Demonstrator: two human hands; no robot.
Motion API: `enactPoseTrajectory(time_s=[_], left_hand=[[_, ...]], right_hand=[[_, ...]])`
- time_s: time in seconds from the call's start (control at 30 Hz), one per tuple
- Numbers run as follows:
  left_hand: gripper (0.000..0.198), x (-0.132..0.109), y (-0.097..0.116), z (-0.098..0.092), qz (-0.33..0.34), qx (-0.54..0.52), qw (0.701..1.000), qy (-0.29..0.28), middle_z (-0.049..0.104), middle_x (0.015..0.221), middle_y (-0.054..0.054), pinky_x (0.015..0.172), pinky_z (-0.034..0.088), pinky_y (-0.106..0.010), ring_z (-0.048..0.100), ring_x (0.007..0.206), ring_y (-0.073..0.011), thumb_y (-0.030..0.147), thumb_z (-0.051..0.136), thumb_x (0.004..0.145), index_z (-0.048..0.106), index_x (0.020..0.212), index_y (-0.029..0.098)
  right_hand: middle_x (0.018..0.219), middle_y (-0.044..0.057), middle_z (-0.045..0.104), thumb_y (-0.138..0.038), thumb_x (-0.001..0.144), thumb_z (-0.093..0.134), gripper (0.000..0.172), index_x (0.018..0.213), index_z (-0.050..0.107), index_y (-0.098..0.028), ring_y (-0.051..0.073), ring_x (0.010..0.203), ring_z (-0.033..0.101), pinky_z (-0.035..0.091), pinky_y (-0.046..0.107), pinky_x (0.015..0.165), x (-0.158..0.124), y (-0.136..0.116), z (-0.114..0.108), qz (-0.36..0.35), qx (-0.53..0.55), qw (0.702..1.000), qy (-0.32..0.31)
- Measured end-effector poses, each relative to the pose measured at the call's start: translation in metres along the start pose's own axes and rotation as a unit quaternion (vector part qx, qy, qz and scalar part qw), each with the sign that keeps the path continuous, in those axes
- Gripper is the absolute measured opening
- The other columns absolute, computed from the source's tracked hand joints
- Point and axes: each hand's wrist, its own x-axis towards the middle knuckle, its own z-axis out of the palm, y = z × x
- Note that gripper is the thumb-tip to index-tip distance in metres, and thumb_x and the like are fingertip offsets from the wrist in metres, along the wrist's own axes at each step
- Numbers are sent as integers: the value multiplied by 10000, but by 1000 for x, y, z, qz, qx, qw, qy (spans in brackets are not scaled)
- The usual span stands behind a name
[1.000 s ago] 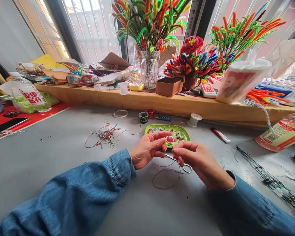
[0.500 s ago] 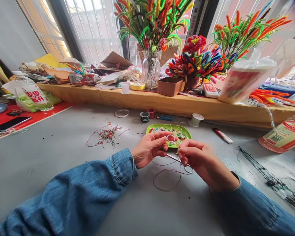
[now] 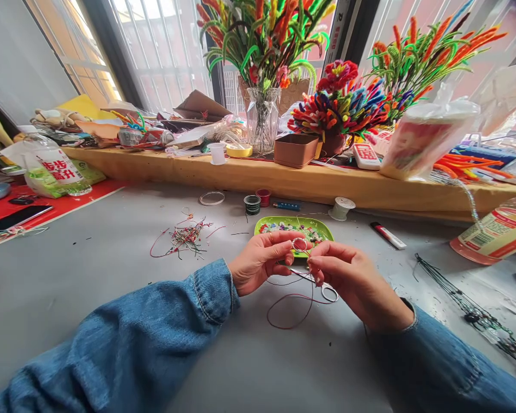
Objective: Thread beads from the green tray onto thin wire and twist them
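Observation:
Between finger and thumb, my left hand point(image 3: 264, 261) pinches a small ring point(image 3: 300, 245) that looks wound with cord. My right hand point(image 3: 341, 267) is closed at the fingertips on a thin dark red cord point(image 3: 279, 327), close to the ring's lower right. The cord's loose end loops down onto the grey table. Just behind both hands lies a green tray point(image 3: 329, 229) of small coloured beads, partly hidden by the fingers. Below my right hand rest scissors point(image 3: 329, 292) with a pale handle, partly covered.
Cord scraps point(image 3: 187, 238) lie left of the tray. Behind it stand a green spool point(image 3: 252, 205), a red spool point(image 3: 264, 197) and a white spool point(image 3: 342, 209). A lighter point(image 3: 387, 235), knotted dark cords point(image 3: 468, 310) and a bottle point(image 3: 494, 232) are at right.
My right hand has shifted slightly left, nearer the ring, and more of the scissors' handle shows. My left hand keeps its pinch on the ring. The whole view has drifted a little.

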Motion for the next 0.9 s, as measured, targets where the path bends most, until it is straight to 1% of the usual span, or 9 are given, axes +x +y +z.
enactPoseTrajectory(time_s=[0.13,0.3,0.53,0.7,0.9], left_hand=[[227,0,0,0,1,0,1000,-3,562,759,-16,485,434,-152,459,557,-35,221,592,693,616,910,160],[211,0,0,0,-3,-1,1000,-8,515,651,-2,476,426,-140,456,557,-40,221,599,688,621,889,162],[248,0,-1,-1,-2,22,1000,-4,546,720,-18,504,441,-158,467,572,-43,210,624,660,616,904,165],[239,0,-1,-2,-6,24,1000,2,547,684,-16,513,440,-160,477,583,-52,212,634,650,621,879,147],[258,0,0,-2,-1,7,1000,-11,517,609,2,491,415,-141,462,566,-49,228,616,668,619,908,134]], right_hand=[[557,-25,484,-232,722,563,121,627,542,-160,74,544,416,306,224,538,0,0,0,-3,-6,1000,-1],[558,-23,486,-244,720,564,128,625,549,-160,76,555,422,310,222,538,0,1,1,-10,-30,999,11],[542,-12,492,-280,689,582,149,613,575,-151,87,541,431,320,232,525,1,1,1,0,-57,998,23],[559,-6,503,-297,672,593,155,626,607,-150,88,548,416,328,231,526,0,-2,2,-4,-72,997,35],[595,-1,522,-280,660,602,125,649,615,-156,91,551,420,334,232,524,0,-3,4,-25,-90,995,40]])
